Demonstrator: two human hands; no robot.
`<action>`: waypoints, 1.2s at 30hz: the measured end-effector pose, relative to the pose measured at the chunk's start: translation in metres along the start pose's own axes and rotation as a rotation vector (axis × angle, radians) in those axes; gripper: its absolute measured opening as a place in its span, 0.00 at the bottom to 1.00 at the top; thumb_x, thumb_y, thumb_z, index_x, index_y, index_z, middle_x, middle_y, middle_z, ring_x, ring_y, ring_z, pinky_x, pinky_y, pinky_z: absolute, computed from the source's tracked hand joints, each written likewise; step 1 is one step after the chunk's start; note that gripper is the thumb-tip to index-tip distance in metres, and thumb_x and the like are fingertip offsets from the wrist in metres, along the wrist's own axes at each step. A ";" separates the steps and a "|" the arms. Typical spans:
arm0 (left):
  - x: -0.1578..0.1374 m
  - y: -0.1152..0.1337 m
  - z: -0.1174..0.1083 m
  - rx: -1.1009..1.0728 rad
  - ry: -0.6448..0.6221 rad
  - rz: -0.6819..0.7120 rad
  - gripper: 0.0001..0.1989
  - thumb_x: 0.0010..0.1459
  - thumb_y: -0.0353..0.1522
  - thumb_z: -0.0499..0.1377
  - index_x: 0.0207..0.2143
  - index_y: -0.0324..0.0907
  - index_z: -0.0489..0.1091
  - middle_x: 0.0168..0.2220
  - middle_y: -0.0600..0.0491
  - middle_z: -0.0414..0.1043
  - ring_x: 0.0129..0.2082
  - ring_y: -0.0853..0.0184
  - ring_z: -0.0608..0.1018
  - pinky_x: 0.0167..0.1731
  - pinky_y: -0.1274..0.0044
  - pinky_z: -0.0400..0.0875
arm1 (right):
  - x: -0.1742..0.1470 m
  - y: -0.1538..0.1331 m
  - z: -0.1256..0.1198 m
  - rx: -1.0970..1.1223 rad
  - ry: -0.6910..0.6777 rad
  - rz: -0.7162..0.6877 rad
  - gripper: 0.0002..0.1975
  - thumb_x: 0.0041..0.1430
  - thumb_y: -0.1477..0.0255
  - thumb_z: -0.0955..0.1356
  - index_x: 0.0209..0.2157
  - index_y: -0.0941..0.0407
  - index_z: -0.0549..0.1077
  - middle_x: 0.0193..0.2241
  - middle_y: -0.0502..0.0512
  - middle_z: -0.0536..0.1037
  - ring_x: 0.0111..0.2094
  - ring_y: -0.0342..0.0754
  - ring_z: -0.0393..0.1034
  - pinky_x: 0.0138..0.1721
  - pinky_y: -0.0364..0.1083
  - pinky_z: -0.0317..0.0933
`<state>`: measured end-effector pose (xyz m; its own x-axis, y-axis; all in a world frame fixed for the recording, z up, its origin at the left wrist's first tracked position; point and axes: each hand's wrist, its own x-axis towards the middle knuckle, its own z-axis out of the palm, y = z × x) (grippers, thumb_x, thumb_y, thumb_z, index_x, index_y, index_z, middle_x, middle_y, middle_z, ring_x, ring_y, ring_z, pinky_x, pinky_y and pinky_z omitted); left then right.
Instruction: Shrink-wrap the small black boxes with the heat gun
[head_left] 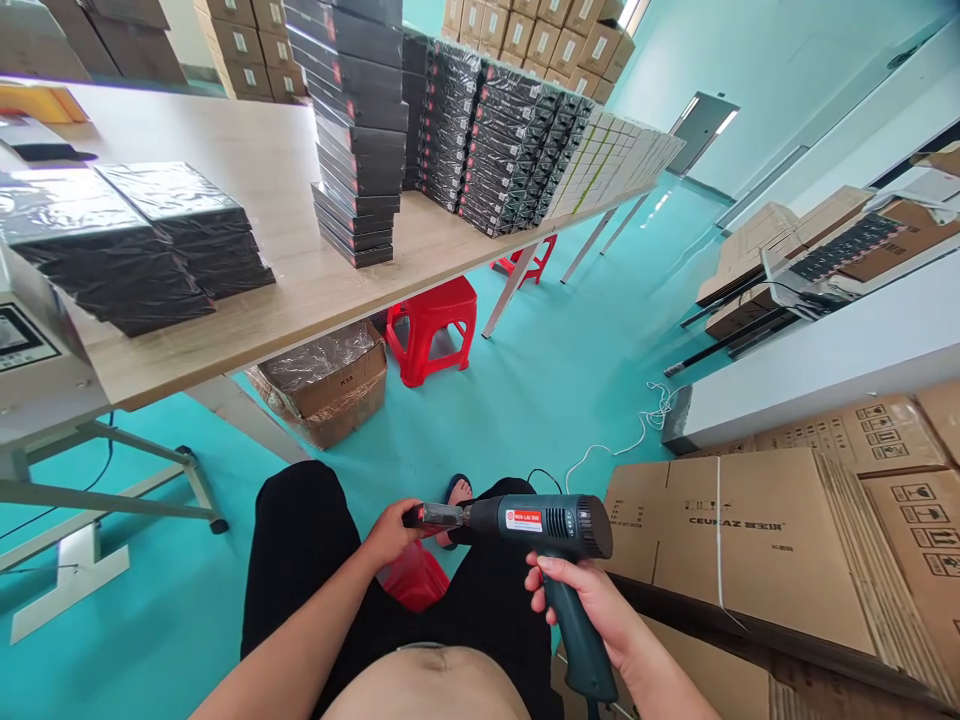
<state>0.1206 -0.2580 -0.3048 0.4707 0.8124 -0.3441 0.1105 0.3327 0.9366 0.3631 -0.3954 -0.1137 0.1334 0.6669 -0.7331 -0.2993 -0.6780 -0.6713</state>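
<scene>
My right hand (581,590) is wrapped round the handle of a dark green heat gun (551,520) with a red and white label on its barrel. Its nozzle points left, close against a small dark box (441,515) with a shiny surface. My left hand (391,535) grips that box by its left end, above my lap. Whether the nozzle touches the box I cannot tell. Below the box, between my legs, part of a red stool (415,577) shows.
A wooden table (442,225) carries a tall stack of black boxes (360,130), film-wrapped packs (172,210) and rows of boxes. Under it stand a carton (337,390) and a red stool (435,315). Flattened cartons (750,530) are at my right; a white cable (622,445) crosses the floor.
</scene>
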 end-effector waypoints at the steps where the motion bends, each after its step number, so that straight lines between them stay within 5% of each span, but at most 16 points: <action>1: 0.000 0.001 0.000 -0.054 -0.011 -0.023 0.18 0.38 0.32 0.68 0.35 0.40 0.73 0.34 0.50 0.75 0.38 0.56 0.76 0.40 0.69 0.68 | 0.000 0.000 0.000 0.018 0.001 -0.001 0.14 0.53 0.66 0.69 0.37 0.61 0.73 0.28 0.57 0.76 0.26 0.47 0.72 0.23 0.42 0.63; 12: -0.004 0.037 -0.034 -0.976 0.133 -0.442 0.14 0.51 0.35 0.59 0.37 0.34 0.70 0.29 0.44 0.77 0.29 0.57 0.79 0.37 0.64 0.73 | -0.043 -0.008 -0.024 0.197 -0.202 0.072 0.15 0.59 0.68 0.63 0.42 0.63 0.73 0.31 0.61 0.76 0.25 0.44 0.71 0.22 0.38 0.61; 16: -0.002 0.042 -0.040 -1.024 0.269 -0.354 0.13 0.52 0.32 0.57 0.40 0.35 0.70 0.26 0.46 0.77 0.28 0.57 0.80 0.34 0.64 0.75 | -0.046 -0.007 -0.017 0.153 -0.279 0.039 0.15 0.58 0.70 0.63 0.42 0.64 0.73 0.30 0.61 0.76 0.25 0.45 0.72 0.22 0.39 0.61; 24: -0.005 0.036 -0.042 -1.067 0.215 -0.293 0.14 0.52 0.34 0.57 0.40 0.35 0.69 0.30 0.45 0.77 0.33 0.55 0.79 0.38 0.64 0.73 | -0.030 0.000 0.002 0.123 -0.286 0.034 0.14 0.57 0.69 0.64 0.41 0.63 0.73 0.29 0.60 0.76 0.24 0.45 0.72 0.21 0.39 0.61; 31: -0.010 0.038 -0.043 -1.001 -0.073 -0.295 0.36 0.51 0.52 0.50 0.54 0.34 0.63 0.42 0.39 0.74 0.47 0.48 0.73 0.45 0.58 0.65 | -0.030 0.001 0.001 0.227 -0.226 0.068 0.15 0.57 0.67 0.64 0.41 0.62 0.74 0.30 0.60 0.76 0.24 0.43 0.70 0.22 0.38 0.61; 36: -0.003 0.037 -0.036 -0.915 -0.113 -0.378 0.32 0.51 0.51 0.51 0.47 0.35 0.68 0.37 0.41 0.76 0.40 0.50 0.76 0.38 0.63 0.68 | -0.033 0.001 0.000 0.223 -0.208 0.068 0.14 0.56 0.67 0.65 0.41 0.60 0.74 0.30 0.59 0.76 0.26 0.44 0.70 0.25 0.40 0.62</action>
<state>0.0916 -0.2307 -0.2713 0.6295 0.5425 -0.5562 -0.4247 0.8397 0.3383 0.3585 -0.4183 -0.0900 -0.0829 0.6868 -0.7221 -0.5041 -0.6540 -0.5641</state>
